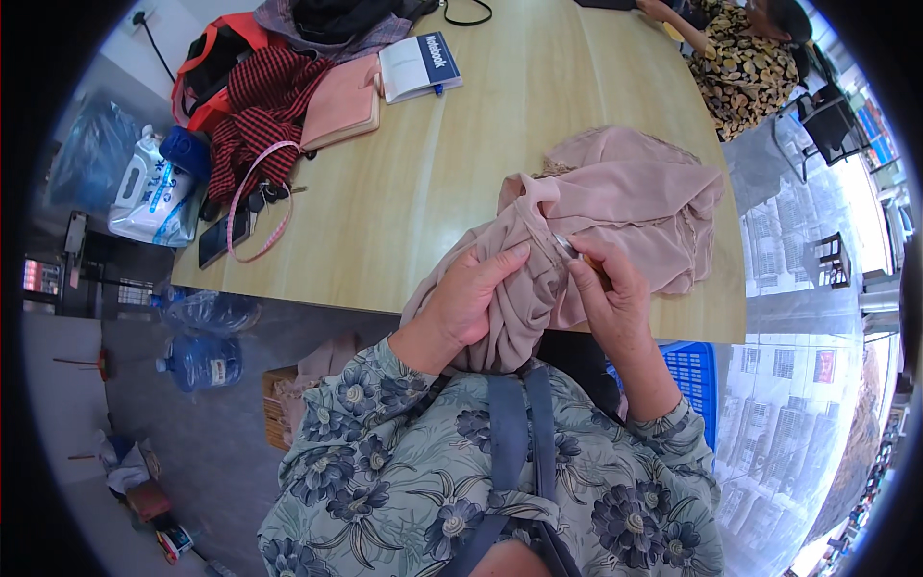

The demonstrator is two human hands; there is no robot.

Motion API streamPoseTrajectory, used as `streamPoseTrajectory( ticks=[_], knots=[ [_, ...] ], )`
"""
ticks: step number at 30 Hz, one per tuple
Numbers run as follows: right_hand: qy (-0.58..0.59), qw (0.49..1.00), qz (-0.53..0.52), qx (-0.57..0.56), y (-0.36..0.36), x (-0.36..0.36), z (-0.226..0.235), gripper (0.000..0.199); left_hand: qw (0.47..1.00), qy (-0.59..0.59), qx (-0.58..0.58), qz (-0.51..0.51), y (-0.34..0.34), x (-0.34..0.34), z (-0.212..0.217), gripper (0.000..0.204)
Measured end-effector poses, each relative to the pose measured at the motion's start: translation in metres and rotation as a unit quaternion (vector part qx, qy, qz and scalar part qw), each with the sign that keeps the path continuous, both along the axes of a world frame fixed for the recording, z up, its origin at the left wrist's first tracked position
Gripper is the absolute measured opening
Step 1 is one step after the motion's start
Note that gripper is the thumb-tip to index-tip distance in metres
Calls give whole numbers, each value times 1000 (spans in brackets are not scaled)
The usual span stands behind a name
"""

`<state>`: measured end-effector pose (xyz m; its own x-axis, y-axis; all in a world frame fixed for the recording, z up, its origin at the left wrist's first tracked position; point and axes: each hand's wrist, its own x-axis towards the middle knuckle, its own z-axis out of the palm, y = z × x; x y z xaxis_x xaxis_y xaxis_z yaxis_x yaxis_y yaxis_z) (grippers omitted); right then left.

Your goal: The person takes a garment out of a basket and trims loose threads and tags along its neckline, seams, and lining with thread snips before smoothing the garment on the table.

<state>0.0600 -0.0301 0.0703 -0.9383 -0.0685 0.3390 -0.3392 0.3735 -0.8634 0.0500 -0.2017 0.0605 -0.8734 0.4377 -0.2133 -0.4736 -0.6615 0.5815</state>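
Note:
A dusty-pink cloth piece [635, 207] lies bunched at the table's front edge, with part of it hanging toward my lap. Frayed seam edges show along its folds. My left hand [471, 293] is closed on the gathered cloth, thumb pressed on top near a seam. Just right of it, my right hand [615, 293] pinches a small tool with a silver metal tip [565, 246] held against the seam. An orange-brown bit shows between those fingers. Most of the tool is hidden in the hand, so its exact kind is unclear.
The wooden table [433, 192] carries a pink notebook [341, 103], a white-and-blue notebook [419, 67], a tape measure [236, 216], a phone [224, 238] and a red-black checked cloth [260, 111]. A blue basket [690, 380] stands below right. Another person [745, 67] sits far right.

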Motion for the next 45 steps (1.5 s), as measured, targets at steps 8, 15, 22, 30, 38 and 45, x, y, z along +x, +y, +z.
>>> streamPoseTrajectory(
  ticks=[8, 15, 22, 30, 38, 45],
  knots=[
    [141, 967, -9, 211, 3, 0, 15, 28, 1000, 10, -7, 10, 3, 1, 0, 36],
    [163, 958, -14, 235, 3, -3, 16, 27, 1000, 3, -7, 19, 6, 1, 3, 29],
    [66, 994, -41, 79, 4, -5, 8, 26, 995, -52, 77, 32, -11, -12, -7, 39],
    [-155, 984, 14, 86, 2, 5, -15, 37, 978, -83, 191, 16, -30, -30, -27, 41],
    [-37, 998, -29, 45, 17, -23, -50, 18, 969, -69, 237, 4, -39, -31, -23, 42],
    [-29, 996, -72, -33, 21, -30, -9, 12, 982, -91, 161, 24, -38, -29, -25, 46]
  ],
)
